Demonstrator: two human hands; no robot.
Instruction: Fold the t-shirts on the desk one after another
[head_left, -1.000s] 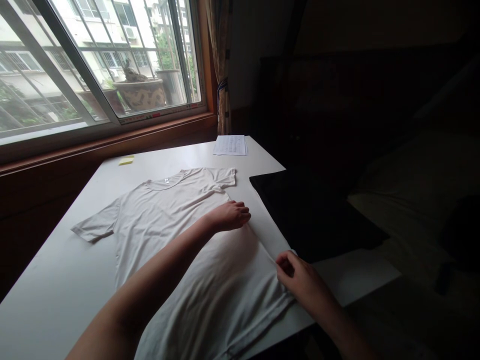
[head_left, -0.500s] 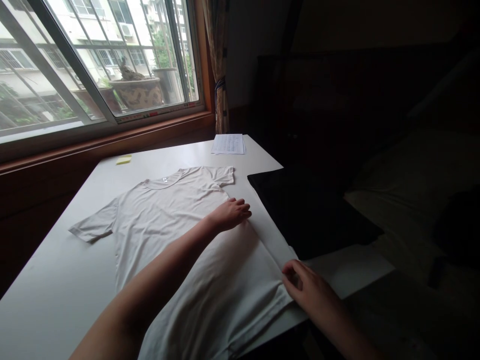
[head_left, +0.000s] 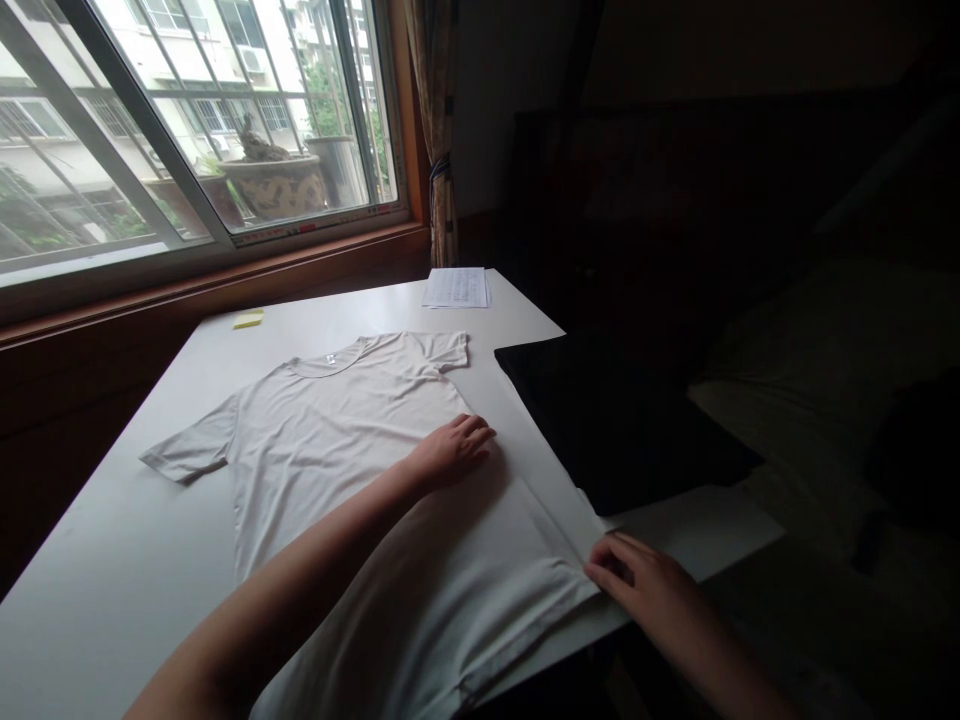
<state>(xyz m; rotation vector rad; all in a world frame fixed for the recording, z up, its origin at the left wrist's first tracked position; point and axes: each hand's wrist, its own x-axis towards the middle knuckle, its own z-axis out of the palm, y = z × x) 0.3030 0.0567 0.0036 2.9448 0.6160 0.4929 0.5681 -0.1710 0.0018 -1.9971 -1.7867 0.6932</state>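
Note:
A pale beige T-shirt (head_left: pixel 337 440) lies flat on a white table (head_left: pixel 90 580), collar toward the window, its right side folded inward. My left hand (head_left: pixel 454 450) lies flat on the shirt's right side, fingers stretched out, pressing the fabric. My right hand (head_left: pixel 637 580) is at the shirt's lower right corner by the table's near edge, fingers curled and pinching the hem.
A black cloth (head_left: pixel 615 420) covers the table's right part. A printed paper sheet (head_left: pixel 456 288) lies at the far corner and a yellow sticky pad (head_left: pixel 247 320) near the window sill. Dark furniture stands to the right.
My right hand has drawn the hem corner outward to the lower right, flattening the fold. My left hand slid slightly toward me along the shirt's side.

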